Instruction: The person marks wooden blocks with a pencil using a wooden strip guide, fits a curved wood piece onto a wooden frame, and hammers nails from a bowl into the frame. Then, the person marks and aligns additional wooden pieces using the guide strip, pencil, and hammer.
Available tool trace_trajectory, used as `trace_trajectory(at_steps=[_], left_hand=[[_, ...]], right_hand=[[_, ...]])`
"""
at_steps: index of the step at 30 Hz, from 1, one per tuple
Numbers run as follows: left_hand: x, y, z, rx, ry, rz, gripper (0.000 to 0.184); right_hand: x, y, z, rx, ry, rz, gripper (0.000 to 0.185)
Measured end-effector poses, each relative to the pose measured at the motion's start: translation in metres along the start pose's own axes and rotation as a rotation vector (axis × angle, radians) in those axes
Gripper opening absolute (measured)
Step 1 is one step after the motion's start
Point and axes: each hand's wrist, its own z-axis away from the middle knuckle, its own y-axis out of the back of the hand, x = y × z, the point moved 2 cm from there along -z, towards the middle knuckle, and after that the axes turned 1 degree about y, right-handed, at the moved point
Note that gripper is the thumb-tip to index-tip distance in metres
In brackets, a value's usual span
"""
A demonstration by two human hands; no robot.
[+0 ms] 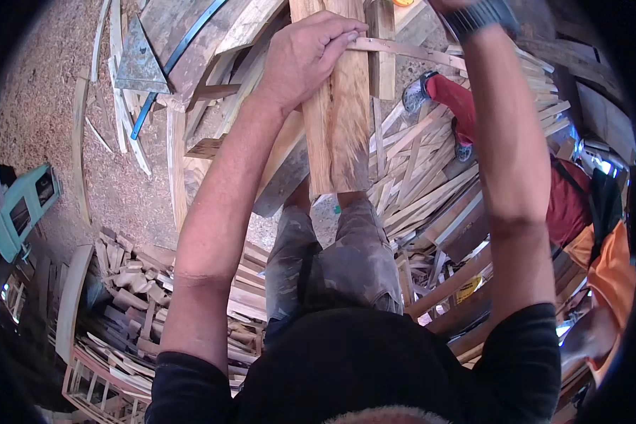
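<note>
My left hand (305,60) is over a thick wooden plank (338,134) that points away from my legs. Its thumb and fingers are closed on one end of a thin wooden strip (410,49), which crosses the plank and runs to the right. At the top edge, my right hand (446,6) is mostly cut off by the frame, so its fingers are hidden. A dark watch band (477,19) circles that wrist. The far end of the strip passes behind my right forearm.
A grey metal triangle (143,65) and blue bar (147,113) lie left. Wood offcuts (131,283) and strips (431,191) pile up around my legs. A teal machine frame (22,208) stands far left. Another person's red trouser leg (454,99) is at right.
</note>
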Motion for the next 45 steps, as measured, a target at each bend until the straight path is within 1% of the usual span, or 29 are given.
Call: trace_trajectory(at_steps=[1, 3, 4, 5, 7, 8, 9, 10, 11, 13, 17, 20, 21, 23, 25, 27, 29, 31, 32, 33, 34, 35, 36, 39, 40, 43, 44, 45], left_hand=[[0.002, 0.001, -0.002, -0.005, -0.015, -0.031, 0.02], [0.009, 0.005, -0.001, -0.019, -0.026, -0.007, 0.02], [0.013, 0.008, -0.005, -0.025, -0.04, 0.013, 0.021], [0.016, 0.011, -0.005, -0.025, -0.045, 0.015, 0.021], [0.019, 0.015, -0.003, -0.049, -0.078, 0.057, 0.017], [0.02, 0.015, -0.004, -0.047, -0.082, 0.055, 0.017], [0.019, 0.014, -0.003, -0.06, -0.032, 0.066, 0.019], [0.019, 0.013, -0.002, -0.073, 0.017, 0.077, 0.021], [0.019, 0.013, -0.002, -0.073, 0.014, 0.071, 0.021], [0.02, 0.012, -0.001, -0.065, 0.013, 0.07, 0.022], [0.019, 0.009, -0.002, -0.061, 0.038, 0.033, 0.022], [0.019, 0.008, -0.001, -0.05, 0.024, 0.013, 0.023], [0.02, 0.008, -0.002, -0.052, 0.024, 0.005, 0.023], [0.02, 0.008, -0.001, -0.056, 0.026, -0.007, 0.023], [0.021, 0.007, -0.001, -0.032, -0.014, 0.001, 0.023], [0.021, 0.007, 0.0, -0.036, -0.01, -0.02, 0.022], [0.022, 0.006, 0.0, -0.04, -0.007, -0.038, 0.022], [0.021, 0.005, 0.0, -0.028, -0.038, -0.014, 0.021], [0.021, 0.005, 0.0, -0.029, -0.038, -0.014, 0.021], [0.021, 0.005, -0.001, -0.025, -0.054, -0.017, 0.021], [0.021, 0.005, -0.001, -0.021, -0.068, -0.02, 0.021], [0.021, 0.005, -0.001, -0.021, -0.068, -0.021, 0.021], [0.02, 0.005, 0.0, -0.016, -0.078, -0.022, 0.021], [0.022, 0.003, 0.001, -0.006, -0.103, -0.029, 0.021], [0.023, 0.003, 0.001, 0.001, -0.117, -0.041, 0.02], [0.024, 0.004, 0.002, 0.004, -0.117, -0.034, 0.02], [0.024, 0.004, 0.002, 0.003, -0.116, -0.034, 0.02], [0.024, 0.004, 0.001, 0.0, -0.131, -0.045, 0.02]], right_hand=[[0.001, 0.008, 0.018, 0.072, -0.046, -0.139, 0.017], [0.005, 0.04, 0.067, 0.052, -0.1, -0.552, 0.029], [0.021, 0.059, 0.1, 0.136, -0.002, -0.258, 0.033], [0.029, 0.068, 0.134, 0.216, 0.089, 0.037, 0.042], [-0.007, 0.062, 0.188, 0.378, -0.305, 0.044, 0.042], [-0.006, 0.061, 0.218, 0.388, -0.413, 0.002, 0.042], [-0.005, 0.059, 0.248, 0.394, -0.526, -0.045, 0.043], [-0.016, 0.052, 0.268, 0.395, -0.603, -0.059, 0.042], [-0.025, 0.045, 0.286, 0.397, -0.679, -0.074, 0.041], [-0.02, 0.035, 0.332, 0.395, -0.818, -0.111, 0.04], [-0.007, 0.007, 0.402, 0.408, -0.988, -0.342, 0.034], [-0.005, 0.002, 0.424, 0.389, -0.994, -0.402, 0.031], [-0.005, 0.001, 0.425, 0.405, -0.973, -0.392, 0.027], [-0.001, 0.0, 0.429, 0.417, -0.953, -0.387, 0.026], [0.003, -0.001, 0.428, 0.451, -0.775, -0.446, 0.018], [0.002, 0.0, 0.425, 0.457, -0.756, -0.483, 0.017], [-0.003, 0.007, 0.418, 0.463, -0.736, -0.516, 0.019], [-0.005, 0.014, 0.413, 0.423, -0.819, -0.57, 0.024], [-0.004, 0.012, 0.413, 0.453, -0.802, -0.526, 0.02], [-0.002, 0.014, 0.413, 0.454, -0.802, -0.526, 0.02], [0.001, 0.018, 0.414, 0.406, -0.824, -0.5, 0.018], [0.001, 0.021, 0.413, 0.358, -0.844, -0.474, 0.02], [-0.001, 0.022, 0.409, 0.361, -0.842, -0.449, 0.025], [-0.005, 0.023, 0.397, 0.378, -0.842, -0.461, 0.03], [-0.001, 0.022, 0.399, 0.385, -0.788, -0.453, 0.035], [0.0, 0.02, 0.39, 0.367, -0.739, -0.365, 0.034], [0.002, 0.018, 0.386, 0.378, -0.702, -0.456, 0.032], [0.0, 0.017, 0.38, 0.378, -0.703, -0.456, 0.032]])
